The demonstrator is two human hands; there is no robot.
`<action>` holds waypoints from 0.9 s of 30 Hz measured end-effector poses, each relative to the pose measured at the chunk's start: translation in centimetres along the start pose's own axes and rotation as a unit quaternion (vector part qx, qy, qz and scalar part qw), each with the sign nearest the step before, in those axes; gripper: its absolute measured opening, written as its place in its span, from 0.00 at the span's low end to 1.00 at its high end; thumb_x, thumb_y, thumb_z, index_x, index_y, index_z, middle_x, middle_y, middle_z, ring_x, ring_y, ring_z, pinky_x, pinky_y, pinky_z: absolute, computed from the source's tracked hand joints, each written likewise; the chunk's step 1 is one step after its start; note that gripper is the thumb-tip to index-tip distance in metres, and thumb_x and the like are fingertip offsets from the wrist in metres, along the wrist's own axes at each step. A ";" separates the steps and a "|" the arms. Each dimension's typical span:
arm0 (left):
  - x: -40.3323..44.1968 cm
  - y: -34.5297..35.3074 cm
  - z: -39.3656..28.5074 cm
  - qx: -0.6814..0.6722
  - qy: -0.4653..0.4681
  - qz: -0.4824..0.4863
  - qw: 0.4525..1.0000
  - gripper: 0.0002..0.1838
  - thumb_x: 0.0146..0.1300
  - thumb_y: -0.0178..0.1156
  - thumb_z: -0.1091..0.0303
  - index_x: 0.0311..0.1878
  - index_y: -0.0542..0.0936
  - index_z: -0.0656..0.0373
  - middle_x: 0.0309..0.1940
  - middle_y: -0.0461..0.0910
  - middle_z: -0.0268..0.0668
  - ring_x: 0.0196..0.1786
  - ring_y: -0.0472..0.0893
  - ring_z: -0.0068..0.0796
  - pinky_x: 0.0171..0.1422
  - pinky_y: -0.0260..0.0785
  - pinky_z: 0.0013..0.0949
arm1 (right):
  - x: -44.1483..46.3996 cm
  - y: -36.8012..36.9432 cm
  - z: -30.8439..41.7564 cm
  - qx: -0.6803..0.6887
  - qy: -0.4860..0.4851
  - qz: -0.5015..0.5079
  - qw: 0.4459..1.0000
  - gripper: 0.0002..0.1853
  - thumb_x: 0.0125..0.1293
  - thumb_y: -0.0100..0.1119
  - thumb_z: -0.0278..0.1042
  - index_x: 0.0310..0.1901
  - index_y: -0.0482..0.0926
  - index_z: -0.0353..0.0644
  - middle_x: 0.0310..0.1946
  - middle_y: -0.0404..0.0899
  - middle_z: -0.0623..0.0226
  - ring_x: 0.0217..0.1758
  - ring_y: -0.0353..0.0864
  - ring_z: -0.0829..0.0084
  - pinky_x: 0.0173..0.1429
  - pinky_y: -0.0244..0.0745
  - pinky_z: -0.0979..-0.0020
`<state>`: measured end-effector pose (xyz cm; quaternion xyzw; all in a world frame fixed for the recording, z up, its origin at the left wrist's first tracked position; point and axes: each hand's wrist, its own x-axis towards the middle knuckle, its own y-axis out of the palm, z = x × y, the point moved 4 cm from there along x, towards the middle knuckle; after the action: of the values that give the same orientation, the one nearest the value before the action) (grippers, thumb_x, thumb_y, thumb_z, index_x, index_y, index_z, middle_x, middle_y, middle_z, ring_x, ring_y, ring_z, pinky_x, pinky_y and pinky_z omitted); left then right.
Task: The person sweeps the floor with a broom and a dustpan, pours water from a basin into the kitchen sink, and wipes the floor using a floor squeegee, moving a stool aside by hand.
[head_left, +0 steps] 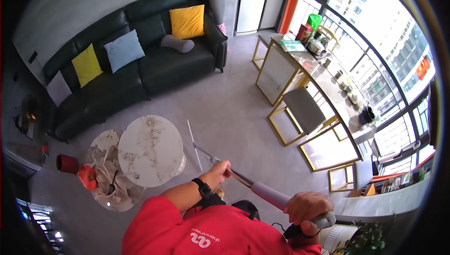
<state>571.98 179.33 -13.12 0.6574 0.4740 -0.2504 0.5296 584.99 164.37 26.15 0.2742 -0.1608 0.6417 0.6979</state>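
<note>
A long mop-like pole (269, 195) runs diagonally across the front of my body, with a grey-pink sleeve on its upper part. My left hand (219, 171) is wrapped round the thin lower shaft, a black watch on that wrist. Near the top end, my right hand (307, 208) closes round the pole just below its grey tip. At the far end of the shaft, a long narrow white head (194, 145) lies on the grey floor, beside the round marble-patterned table (151, 151).
A dark green sofa (164, 74) with cushions stands at the back left. A lower round table (105, 142) holds a bag and a red item; a dark red bin (67, 163) is beside it. Grey stools (303, 109) and a long counter (323, 74) line the right.
</note>
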 end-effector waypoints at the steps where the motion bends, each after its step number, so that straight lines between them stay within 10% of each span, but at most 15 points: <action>1: 0.5 0.1 -1.5 -0.020 0.015 0.008 1.000 0.04 0.49 0.53 0.70 0.26 0.68 0.53 0.21 0.68 0.31 0.23 0.71 0.27 0.25 0.68 0.30 | 1.0 -0.4 -0.9 0.007 0.004 0.002 1.000 0.11 0.54 0.62 0.30 0.21 0.69 0.39 0.12 0.72 0.66 0.14 0.73 0.70 0.25 0.75 0.67; 21: 10.0 -7.0 -28.6 -0.461 0.257 -0.214 0.822 0.04 0.51 0.46 0.79 0.30 0.64 0.62 0.26 0.64 0.38 0.28 0.69 0.33 0.44 0.73 0.35 | 27.0 -4.8 -33.9 0.049 0.149 0.361 0.919 0.02 0.56 0.54 0.20 0.31 0.72 0.36 0.31 0.77 0.63 0.35 0.76 0.71 0.43 0.71 0.72; 27: 15.3 -10.9 -32.2 -0.345 0.222 -0.111 0.905 0.07 0.51 0.50 0.78 0.23 0.63 0.57 0.18 0.64 0.34 0.18 0.69 0.29 0.26 0.73 0.32 | 30.9 -4.9 -39.2 0.037 0.199 0.282 0.938 0.02 0.57 0.51 0.20 0.32 0.73 0.36 0.32 0.79 0.61 0.37 0.77 0.70 0.45 0.72 0.69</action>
<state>563.23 214.73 -20.71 0.4153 0.7063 0.0237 0.5728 588.65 212.35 11.83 0.1102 -0.0659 0.8589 0.4957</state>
